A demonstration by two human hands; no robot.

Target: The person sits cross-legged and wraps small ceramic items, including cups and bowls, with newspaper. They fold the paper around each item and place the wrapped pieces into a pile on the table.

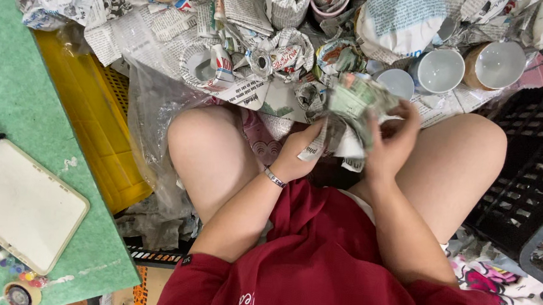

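- The newspaper bundle (352, 110) is crumpled grey-green print, hiding whatever it wraps, held above the person's lap between the knees.
- The left hand (300, 155) and right hand (392, 139), both hands close together, clamp its sides.
- Ahead lie 3 white cups (440, 70) among newspaper wads (253, 61).
- A green table (5, 86) stands left, carrying a white tray (22, 207).

Both hands were wrapped around a crumpled newspaper bundle (353, 104) over the lap: left hand (300, 155) gripping underneath, right hand (392, 142) closed on its side. Just past it sat a pile of newspaper-wrapped pieces (253, 54) plus a few bare white cups (440, 70). A yellow crate (96, 119) and a white tablet (22, 204) on the green counter (5, 86) were off to the left.
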